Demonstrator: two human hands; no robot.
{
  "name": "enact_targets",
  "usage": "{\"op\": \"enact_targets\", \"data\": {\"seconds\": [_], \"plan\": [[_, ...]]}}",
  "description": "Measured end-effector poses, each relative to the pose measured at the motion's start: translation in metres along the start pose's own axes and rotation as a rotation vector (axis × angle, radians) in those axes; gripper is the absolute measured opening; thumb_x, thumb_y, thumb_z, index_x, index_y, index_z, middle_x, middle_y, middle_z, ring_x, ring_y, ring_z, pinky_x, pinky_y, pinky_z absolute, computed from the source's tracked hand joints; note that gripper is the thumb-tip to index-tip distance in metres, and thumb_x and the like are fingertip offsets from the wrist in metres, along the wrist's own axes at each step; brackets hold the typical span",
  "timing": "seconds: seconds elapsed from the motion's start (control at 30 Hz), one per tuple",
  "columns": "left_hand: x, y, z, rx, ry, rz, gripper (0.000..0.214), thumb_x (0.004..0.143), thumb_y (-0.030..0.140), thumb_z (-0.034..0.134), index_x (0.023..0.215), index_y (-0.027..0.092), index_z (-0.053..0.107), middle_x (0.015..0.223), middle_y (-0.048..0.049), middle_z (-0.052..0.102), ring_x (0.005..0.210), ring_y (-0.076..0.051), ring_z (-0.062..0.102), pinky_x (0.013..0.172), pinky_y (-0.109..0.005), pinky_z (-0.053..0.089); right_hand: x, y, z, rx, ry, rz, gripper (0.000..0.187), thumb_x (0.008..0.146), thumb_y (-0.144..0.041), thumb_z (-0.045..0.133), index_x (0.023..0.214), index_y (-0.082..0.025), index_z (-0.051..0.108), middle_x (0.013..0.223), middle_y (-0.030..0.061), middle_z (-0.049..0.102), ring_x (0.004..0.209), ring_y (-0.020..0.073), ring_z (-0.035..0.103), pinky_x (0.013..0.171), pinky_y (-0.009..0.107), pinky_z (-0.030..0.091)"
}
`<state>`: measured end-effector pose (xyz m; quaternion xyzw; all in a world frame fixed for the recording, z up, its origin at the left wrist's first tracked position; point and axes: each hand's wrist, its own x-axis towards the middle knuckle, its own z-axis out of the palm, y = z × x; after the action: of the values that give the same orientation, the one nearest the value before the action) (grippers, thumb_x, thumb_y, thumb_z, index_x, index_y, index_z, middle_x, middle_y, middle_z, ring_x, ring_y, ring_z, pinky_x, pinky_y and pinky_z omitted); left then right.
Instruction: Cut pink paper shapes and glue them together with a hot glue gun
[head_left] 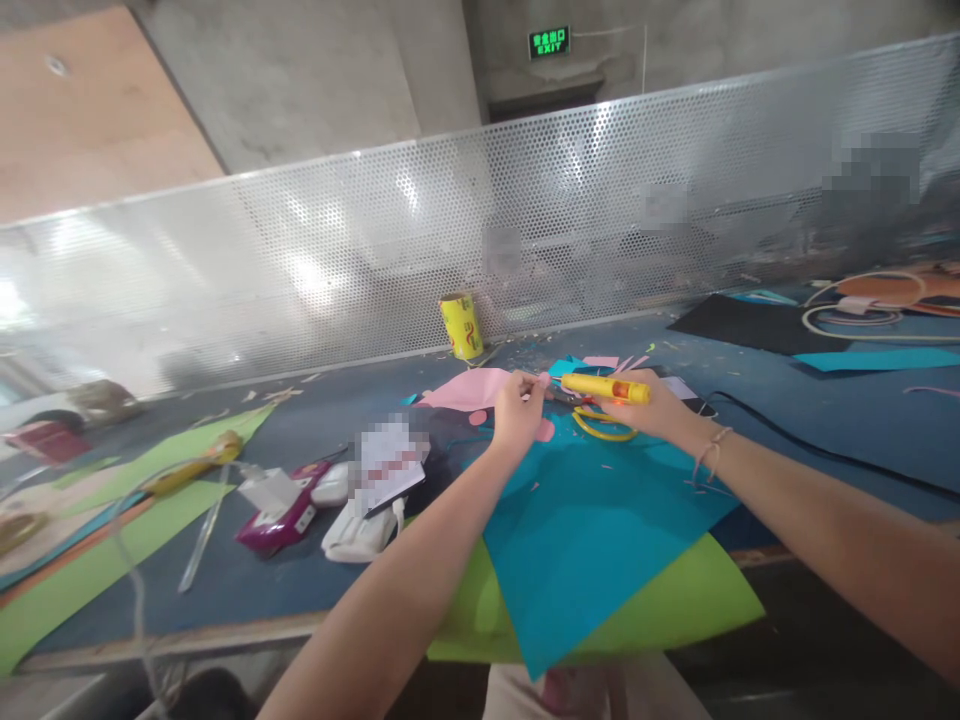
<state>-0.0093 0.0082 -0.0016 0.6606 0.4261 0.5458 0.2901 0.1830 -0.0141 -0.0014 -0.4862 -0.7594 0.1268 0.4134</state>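
My left hand (517, 408) is closed, its fingertips pinching a small pink piece (541, 381). My right hand (660, 402) is wrapped round a yellow soldering iron (606, 387) with an orange glow in its handle. The thin tip points left, close to the pink piece; whether they touch I cannot tell. Just under my right hand are scissors with yellow handle loops (609, 432), partly hidden. Pink sheet material (469, 388) and small pink cut pieces lie by my left hand. A blue sheet (600, 530) lies below both hands, on top of a green sheet (675, 610).
Left of my arm are a purple power strip (277, 525), white chargers (360, 530) and a phone-like slab (390, 465). A yellow cylinder (461, 328) stands before the perforated metal screen (360, 250). A black cable (817, 445) runs right; green strips (142, 540) lie left.
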Motion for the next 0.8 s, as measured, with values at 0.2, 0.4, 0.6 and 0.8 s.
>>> {"op": "enact_targets", "data": {"seconds": [0.2, 0.4, 0.6, 0.8], "plan": [[-0.0006, 0.0055, -0.0025, 0.000, -0.001, 0.002, 0.012, 0.079, 0.024, 0.050, 0.068, 0.018, 0.046, 0.067, -0.0024, 0.064, 0.070, -0.015, 0.062, 0.070, -0.029, 0.046, -0.0002, 0.0004, -0.0004, -0.034, -0.004, -0.010, 0.021, 0.065, -0.030, 0.062, 0.052, -0.018, 0.050, 0.048, -0.0031, 0.049, 0.045, 0.0101, 0.045, 0.044, 0.023, 0.031], [0.0003, 0.0004, -0.0019, -0.010, 0.014, 0.003, 0.013, 0.078, 0.028, 0.052, 0.070, 0.018, 0.048, 0.067, -0.0026, 0.064, 0.070, -0.016, 0.063, 0.069, -0.029, 0.046, 0.0003, 0.0019, 0.0000, -0.017, 0.010, -0.038, 0.022, 0.066, -0.030, 0.061, 0.051, -0.019, 0.049, 0.047, -0.0037, 0.047, 0.044, 0.0098, 0.044, 0.043, 0.023, 0.031], [0.0015, -0.0022, -0.0027, 0.007, 0.031, -0.001, 0.013, 0.078, 0.027, 0.052, 0.069, 0.019, 0.047, 0.066, -0.0018, 0.064, 0.071, -0.016, 0.063, 0.069, -0.029, 0.045, 0.0002, 0.0019, -0.0002, -0.003, 0.012, -0.020, 0.021, 0.065, -0.030, 0.062, 0.052, -0.019, 0.050, 0.047, -0.0035, 0.048, 0.045, 0.0102, 0.044, 0.042, 0.023, 0.031], [0.0002, -0.0005, -0.0018, 0.018, 0.010, 0.001, 0.014, 0.079, 0.029, 0.051, 0.069, 0.019, 0.047, 0.065, -0.0018, 0.063, 0.069, -0.016, 0.062, 0.068, -0.029, 0.045, -0.0001, -0.0016, -0.0010, -0.024, 0.004, -0.009, 0.020, 0.065, -0.029, 0.062, 0.053, -0.018, 0.050, 0.048, -0.0028, 0.049, 0.046, 0.0110, 0.046, 0.044, 0.024, 0.032]]}}
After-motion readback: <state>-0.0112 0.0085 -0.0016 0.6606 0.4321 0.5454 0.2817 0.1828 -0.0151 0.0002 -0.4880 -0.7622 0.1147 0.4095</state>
